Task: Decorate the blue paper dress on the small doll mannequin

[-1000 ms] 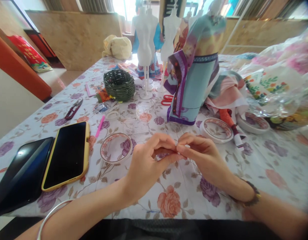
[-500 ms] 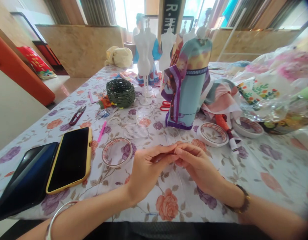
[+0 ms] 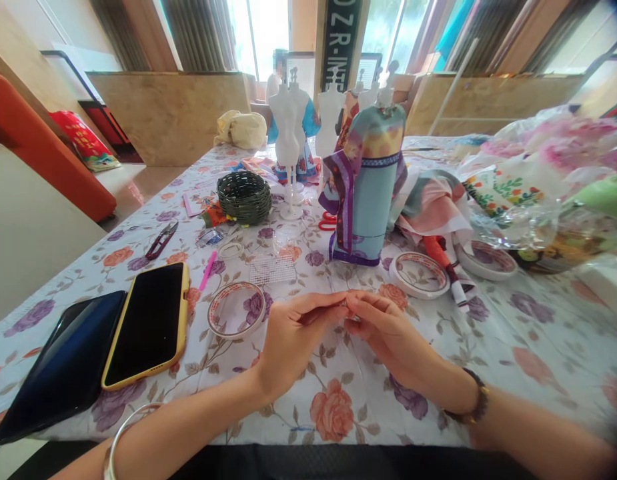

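Tape roll, left (image 3: 225, 292), flat on floral cloth (image 3: 358, 373); left hand (image 3: 295, 340), fingertips pinched, touching those of right hand (image 3: 395, 333), likewise pinched; any piece between them, above the cloth, too small to tell; second tape roll (image 3: 419, 291), beyond the right hand. Step, by judgement: fine fingertip handling, the next move calling for a light, even pinch.

I see bright, daylit windows (image 3: 261, 33) at 12 o'clock, brown-grey curtains (image 3: 198, 33) at 11, mottled tan partition (image 3: 173, 113) at 10, pale shiny floor (image 3: 155, 175) at its foot.
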Available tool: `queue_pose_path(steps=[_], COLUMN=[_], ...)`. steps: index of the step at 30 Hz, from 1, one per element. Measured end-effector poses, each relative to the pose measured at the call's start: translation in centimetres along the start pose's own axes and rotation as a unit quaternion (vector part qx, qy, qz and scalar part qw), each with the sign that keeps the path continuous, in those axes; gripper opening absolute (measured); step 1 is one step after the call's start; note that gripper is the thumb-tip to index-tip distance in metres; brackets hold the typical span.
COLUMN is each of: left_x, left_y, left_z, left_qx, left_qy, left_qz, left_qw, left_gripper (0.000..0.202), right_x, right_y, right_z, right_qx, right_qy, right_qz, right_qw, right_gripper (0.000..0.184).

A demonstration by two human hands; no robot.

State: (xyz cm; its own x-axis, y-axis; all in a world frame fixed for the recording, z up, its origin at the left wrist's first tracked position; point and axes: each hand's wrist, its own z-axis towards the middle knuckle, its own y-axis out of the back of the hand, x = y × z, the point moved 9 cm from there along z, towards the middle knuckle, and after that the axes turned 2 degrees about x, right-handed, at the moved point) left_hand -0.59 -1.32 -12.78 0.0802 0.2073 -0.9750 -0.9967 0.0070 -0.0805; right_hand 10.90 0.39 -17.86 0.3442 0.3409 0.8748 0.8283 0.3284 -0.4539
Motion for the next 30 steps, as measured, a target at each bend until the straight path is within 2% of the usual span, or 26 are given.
queue_pose_path(steps=[8,12,18,21,23,25,30], left_x=[0.3,1.0,1.7,2.0,2.1,2.0,1.7], left_y=[0.2,0.2,0.4,0.3,0.2,0.2,0.3], left_z=[0.1,0.1,0.1,0.1,0.1,0.1,0.1], left_qx=[-0.013,-0.021,-0.033,-0.026,-0.021,-0.019,-0.023], left_qy=[0.006,0.044,0.082,0.093,0.103,0.109,0.105], left_qz=[0.002,-0.037,-0.069,-0.093,-0.102,-0.103,-0.111], left_qw=[1.0,0.998,0.994,0.991,0.989,0.988,0.988], left_gripper=[0.015,0.014,0.014,0.014,0.013,0.012,0.015], right_x=[0.8,2.0,5.1,6.1,6.4,6.4,4.9], right_y=[0.0,0.2,-0.1,-0.5,-0.6,-0.6,-0.4], right_z=[-0.2,-0.3,-1.1,-1.6,-1.7,-1.6,-0.4], right_qx=[-0.032,-0.048,-0.065,-0.069,-0.074,-0.067,-0.024], right_qy=[0.036,0.109,0.276,0.327,0.344,0.335,0.254], right_qz=[-0.062,-0.141,-0.269,-0.338,-0.36,-0.354,-0.249], right_qw=[0.997,0.983,0.92,0.88,0.864,0.871,0.934], right_gripper=[0.026,0.023,0.013,0.008,0.008,0.009,0.013])
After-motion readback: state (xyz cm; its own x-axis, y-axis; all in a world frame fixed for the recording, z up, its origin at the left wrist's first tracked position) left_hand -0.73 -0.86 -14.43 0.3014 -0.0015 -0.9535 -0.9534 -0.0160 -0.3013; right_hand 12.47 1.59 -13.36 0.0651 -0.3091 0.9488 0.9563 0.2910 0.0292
